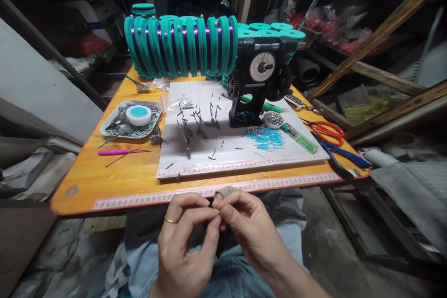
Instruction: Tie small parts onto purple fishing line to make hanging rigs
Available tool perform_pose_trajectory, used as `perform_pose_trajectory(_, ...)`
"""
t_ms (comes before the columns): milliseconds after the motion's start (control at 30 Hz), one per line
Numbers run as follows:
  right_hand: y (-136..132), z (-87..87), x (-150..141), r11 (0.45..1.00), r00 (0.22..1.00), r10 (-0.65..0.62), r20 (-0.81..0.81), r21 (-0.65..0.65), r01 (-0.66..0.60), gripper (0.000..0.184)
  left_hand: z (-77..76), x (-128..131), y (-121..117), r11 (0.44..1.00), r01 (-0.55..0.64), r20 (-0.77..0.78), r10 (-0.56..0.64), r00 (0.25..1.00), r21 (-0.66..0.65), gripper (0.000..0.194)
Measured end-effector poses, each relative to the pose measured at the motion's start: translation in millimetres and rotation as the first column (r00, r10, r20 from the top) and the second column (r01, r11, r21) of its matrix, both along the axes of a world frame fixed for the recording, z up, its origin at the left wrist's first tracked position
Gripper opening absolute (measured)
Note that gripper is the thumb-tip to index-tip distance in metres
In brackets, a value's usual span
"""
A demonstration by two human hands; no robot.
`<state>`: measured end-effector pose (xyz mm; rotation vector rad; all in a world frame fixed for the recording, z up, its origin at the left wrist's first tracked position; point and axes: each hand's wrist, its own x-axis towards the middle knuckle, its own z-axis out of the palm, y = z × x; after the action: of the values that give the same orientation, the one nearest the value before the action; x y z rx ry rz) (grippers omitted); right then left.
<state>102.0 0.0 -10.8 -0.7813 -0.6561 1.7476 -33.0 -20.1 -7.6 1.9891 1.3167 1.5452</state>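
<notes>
My left hand [190, 237] and my right hand [251, 223] meet in front of the table edge, above my lap. Thumb and index finger are pinched together on each. A tiny bluish bit shows between the fingertips, too small and covered to name. A gold-coloured ring [170, 220] is on a left finger, and a grey band [224, 191] wraps a fingertip where the hands meet. Beyond them, a row of teal foam spools [181, 46] wound with purple sits on a black winding machine [258, 70]. Thin lines with small dark pieces [199, 125] hang below the spools.
On the white board [195, 167] lie blue tube pieces [267, 138], a dish of metal bits [273, 119] and a green-handled cutter [300, 138]. Orange scissors [327, 132] and blue pliers [344, 156] lie right; a filled tray [104, 125] and pink-handled hook [113, 152] left.
</notes>
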Motion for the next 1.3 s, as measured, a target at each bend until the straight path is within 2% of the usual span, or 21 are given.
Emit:
perform_pose_trajectory(100,0.3,-1.9,1.8,1.0,0.999,0.016,0.032,0.024,-0.017,0.01,-2.3,-0.8,0.2,0.997,-0.042,-0.006,0.043,0.999,0.071,0.024)
perform_pose_trajectory(200,0.5,-1.1,5.2,0.996,0.994,0.002,0.112,0.09,-0.012,0.009,-3.8,-1.8,0.4,0.994,-0.037,0.014,0.035,0.999,0.105,0.028)
perform_pose_trajectory(333,-0.3,4.0,8.5,0.983,0.966,-0.079,0.246,0.18,0.035,0.006,-2.9,-3.7,2.6,0.993,-0.053,-0.013,0.055,0.998,0.108,0.026)
perform_pose_trajectory(433,-0.8,6.5,9.2,0.978,0.953,-0.095,0.287,0.205,0.036,0.005,-3.7,-5.3,5.0,0.995,-0.004,-0.033,0.007,0.999,0.099,0.025)
perform_pose_trajectory(500,-0.7,6.3,9.2,0.979,0.956,-0.095,0.277,0.199,0.04,0.004,-5.4,-6.2,6.0,0.996,0.02,-0.043,-0.016,0.999,0.09,0.025)
perform_pose_trajectory(600,-0.3,4.6,9.1,0.981,0.959,-0.104,0.264,0.189,0.055,0.004,-6.9,-7.0,6.6,0.997,-0.005,-0.053,0.009,0.999,0.074,0.026)
perform_pose_trajectory(767,1.6,4.2,7.6,0.979,0.962,-0.114,0.247,0.193,0.067,0.01,-2.4,-3.9,7.6,0.997,0.052,-0.033,-0.05,0.998,0.064,0.023)
perform_pose_trajectory(1067,-0.6,7.2,2.4,0.986,0.986,-0.092,0.139,0.15,0.071,0.016,0.7,-1.0,9.8,0.998,0.059,0.011,-0.059,0.998,0.004,0.019)
perform_pose_trajectory(1300,-1.5,6.5,0.2,0.987,0.993,-0.028,0.117,0.162,0.008,0.008,0.9,0.6,8.5,0.999,0.047,0.103,-0.046,0.994,-0.006,0.023)
